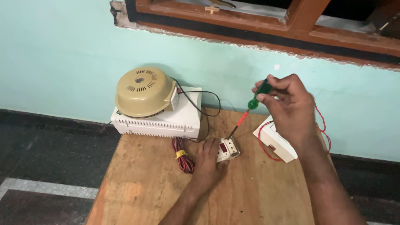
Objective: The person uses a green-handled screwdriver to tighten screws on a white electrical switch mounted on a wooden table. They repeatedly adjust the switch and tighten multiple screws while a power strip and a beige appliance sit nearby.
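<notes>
My right hand (289,109) grips a screwdriver (251,107) with a green handle and red shaft, slanted down to the left. Its tip touches the top corner of a small white socket unit (228,149) with a red window, lying on the wooden table (141,187). My left hand (207,160) rests flat on the table and presses against the socket unit's left side, holding it steady.
A white vented box (160,121) with a beige dome-shaped device (143,91) on top stands at the table's back left, with black cable. A bundled red-and-black wire (182,156) lies beside my left hand. A white box (275,143) with red wire sits behind my right hand.
</notes>
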